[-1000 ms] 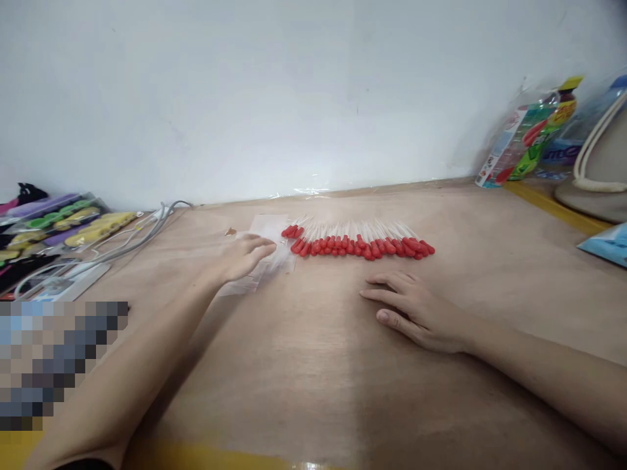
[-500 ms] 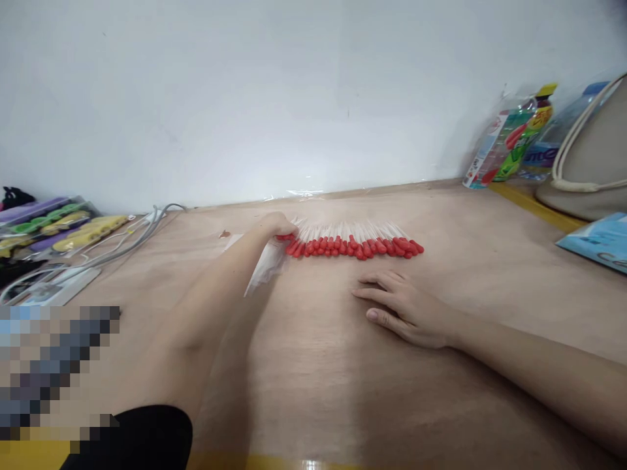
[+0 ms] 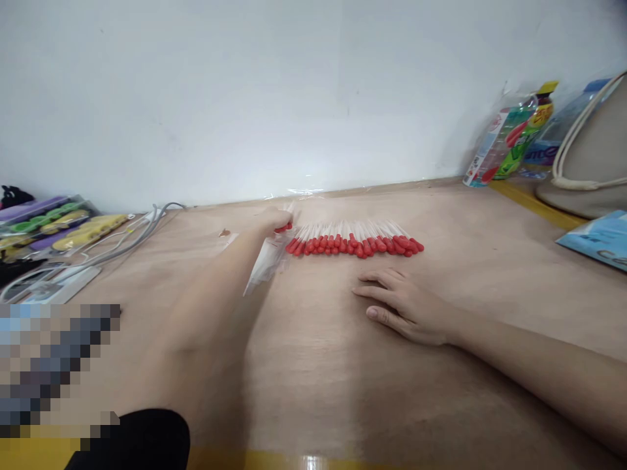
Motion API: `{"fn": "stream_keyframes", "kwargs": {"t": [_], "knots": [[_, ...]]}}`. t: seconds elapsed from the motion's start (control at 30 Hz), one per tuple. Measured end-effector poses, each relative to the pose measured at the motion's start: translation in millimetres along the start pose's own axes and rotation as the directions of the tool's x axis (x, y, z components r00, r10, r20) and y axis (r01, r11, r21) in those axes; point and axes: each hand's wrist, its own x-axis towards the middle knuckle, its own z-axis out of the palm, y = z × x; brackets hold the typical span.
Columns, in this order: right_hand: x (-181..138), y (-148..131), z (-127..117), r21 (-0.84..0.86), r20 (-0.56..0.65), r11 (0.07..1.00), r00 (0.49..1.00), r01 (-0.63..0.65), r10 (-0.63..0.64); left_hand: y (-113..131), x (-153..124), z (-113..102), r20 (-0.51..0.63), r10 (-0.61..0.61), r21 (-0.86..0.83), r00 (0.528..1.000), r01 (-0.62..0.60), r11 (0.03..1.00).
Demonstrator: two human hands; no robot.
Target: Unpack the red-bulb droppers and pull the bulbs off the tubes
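Note:
A row of droppers with red bulbs and thin clear tubes lies side by side on the table, tubes pointing to the wall. At the row's left end my left hand is closed on one or more of these droppers; red bulbs show just under the fingers. How many it holds I cannot tell. Clear plastic bags lie beneath and beside that hand, partly covered by the forearm. My right hand rests on the table in front of the row, fingers apart, holding nothing and not touching the droppers.
Bottles, a beige bag with a cord and a blue packet stand or lie at the right. A power strip with cables and colourful packaged items are at the left. A white wall closes the back.
My left hand has shifted slightly left and toward the wall, with red bulbs under its fingers, leaving a small gap from the row. My right hand has stayed in place.

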Motion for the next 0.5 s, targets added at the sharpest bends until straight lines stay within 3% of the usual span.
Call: {"fn": "stream_keyframes", "kwargs": {"t": [0.13, 0.23, 0.33, 0.5], "knots": [[0.0, -0.5, -0.5, -0.004, 0.008, 1.000, 1.000, 0.000, 0.000, 4.4, -14.6, -8.9, 0.001, -0.076, -0.121, 0.997, 0.076, 0.990], [0.4, -1.8, -1.2, 0.001, 0.007, 1.000, 1.000, -0.003, 0.003, 13.2, -39.2, -5.6, -0.028, -0.009, -0.203, 1.000, 0.003, 0.979], [0.7, -3.0, -1.5, -0.001, 0.010, 1.000, 1.000, -0.003, 0.003, 25.4, -66.0, 7.3, 0.013, 0.069, -0.232, 0.998, -0.064, 0.971], [0.8, -2.7, -1.1, -0.013, 0.001, 1.000, 1.000, 0.008, -0.008, 54.0, -86.9, 26.9, 0.058, 0.141, -0.023, 0.988, -0.140, 0.990]]}}
